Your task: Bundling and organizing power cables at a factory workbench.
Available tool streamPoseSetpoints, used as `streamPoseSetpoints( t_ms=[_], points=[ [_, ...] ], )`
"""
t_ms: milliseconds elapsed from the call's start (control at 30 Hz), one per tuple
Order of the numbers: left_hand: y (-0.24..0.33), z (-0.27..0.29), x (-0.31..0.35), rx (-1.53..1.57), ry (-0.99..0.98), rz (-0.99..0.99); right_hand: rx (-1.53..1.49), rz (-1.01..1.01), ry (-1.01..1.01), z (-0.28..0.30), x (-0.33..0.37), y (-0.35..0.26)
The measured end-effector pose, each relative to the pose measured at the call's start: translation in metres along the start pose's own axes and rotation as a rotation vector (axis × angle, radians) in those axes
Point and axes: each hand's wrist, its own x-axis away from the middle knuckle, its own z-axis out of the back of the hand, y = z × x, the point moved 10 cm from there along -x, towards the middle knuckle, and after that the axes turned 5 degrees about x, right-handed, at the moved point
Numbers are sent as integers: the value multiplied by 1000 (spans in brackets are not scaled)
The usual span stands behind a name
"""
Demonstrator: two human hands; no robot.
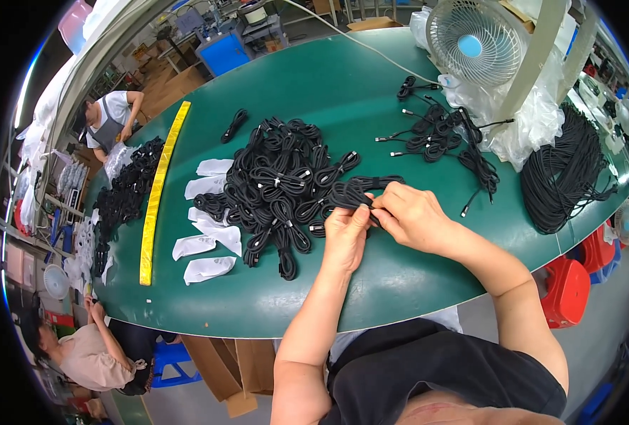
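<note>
We see the left hand [348,230] gripping a black cable bundle [350,193], thumb and fingers closed around its near side, while the right hand [410,212] pinches at the bundle's right end; its fingertips seem to close on the cable itself, though they hide which part. The bundle is held above the green table [357,297], at the right side of a large pile of coiled cables [279,163]. So our tightest side is the left, where pile and bundle all but meet. Toward us, green surface shows between the hands and the table's curved front edge, which both forearms cross. To the right, we have another open stretch before the big cable hank [559,177], which lies near the right edge. Beyond the hands, more bare green runs up to the loose cables [435,131], with the fan [477,42] and clear plastic bags [523,131] at the far right. Left of the pile lie white pouches [210,270], then a narrow green band, then the yellow strip [162,205]. A red stool [566,292] stands just outside the right front edge.
</note>
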Motion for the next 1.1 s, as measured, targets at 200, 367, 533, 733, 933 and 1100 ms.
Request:
streamPoseSetpoints(
  t_ms=[200,367,533,733,933,1100],
  points=[
    [2,3,1,43,45,-26,11,73,97,3,2,-2],
    [7,3,1,60,17,-44,-114,3,135,13,-4,5],
    [12,-9,0,29,-38,-49,-809,-670,-77,-30,12,71],
    [32,-9,-2,-168,13,-53,-252,-212,124,3,-2,52],
    [30,12,2,-334,211,-91,-374,-138,202,-4,6,41],
    [35,20,2,-254,286,-108,-1274,-836,-37,-83,29,79]
  ],
)
